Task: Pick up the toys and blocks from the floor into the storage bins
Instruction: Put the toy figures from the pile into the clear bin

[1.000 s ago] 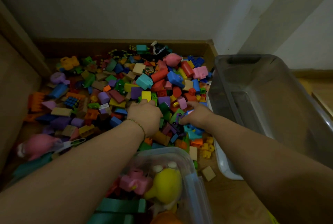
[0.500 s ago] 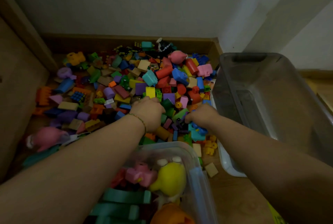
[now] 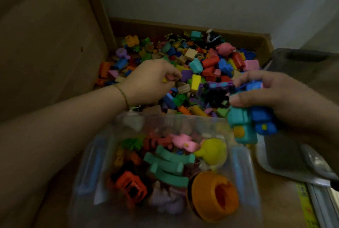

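Head view: left hand (image 3: 148, 81) grip pinches a pink block (image 3: 171, 77); right hand (image 3: 275, 97) grip clasps blue-teal blocks (image 3: 251, 119), toy-filled bin (image 3: 242, 161) just below.

- I can read no text, number or brand anywhere in my view; the picture is dim and smeared.
- The yellow strip (image 3: 306, 207) at the lower right edge carries small dark marks, too blurred for me to read.
- A blue block (image 3: 264, 127) near the right edge of the clear bin bears a small yellow mark; I cannot tell whether it is a letter or a sign.
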